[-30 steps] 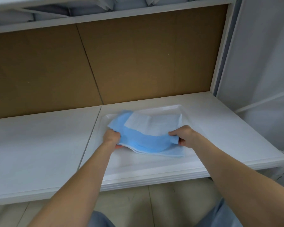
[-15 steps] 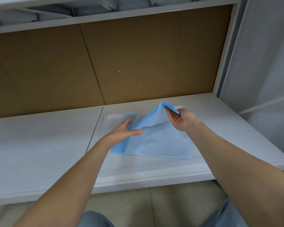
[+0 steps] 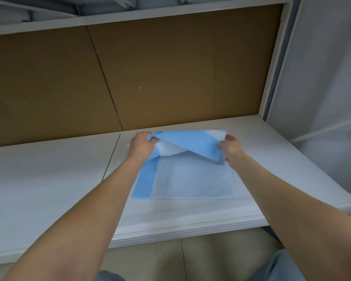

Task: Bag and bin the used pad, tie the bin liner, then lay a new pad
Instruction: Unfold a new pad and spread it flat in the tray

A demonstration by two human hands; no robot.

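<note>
Head view looks down on a white shelf point(image 3: 49, 179) made of two boards, whose seam point(image 3: 111, 157) runs just left of the left hand. Behind it stands a brown back panel point(image 3: 170, 78), itself split by a slanting joint, under an upper white rail point(image 3: 130, 16). The left hand point(image 3: 141, 148) pinches the far left corner of the blue pad point(image 3: 190, 179), fingers curled round the lifted edge. Between the two hands the pad's far part is raised and folded over, a white face showing under the blue backing. Nearer the person than both hands, the rest of the pad lies flat on the shelf. The right hand point(image 3: 230, 148) grips the far right corner, fingers curled round it. Right of that hand a white post point(image 3: 271, 78) closes off the shelf, and beyond it hangs pale grey sheeting point(image 3: 322, 88). Below the shelf's front lip, beige floor tiles point(image 3: 170, 256) show between the forearms.
</note>
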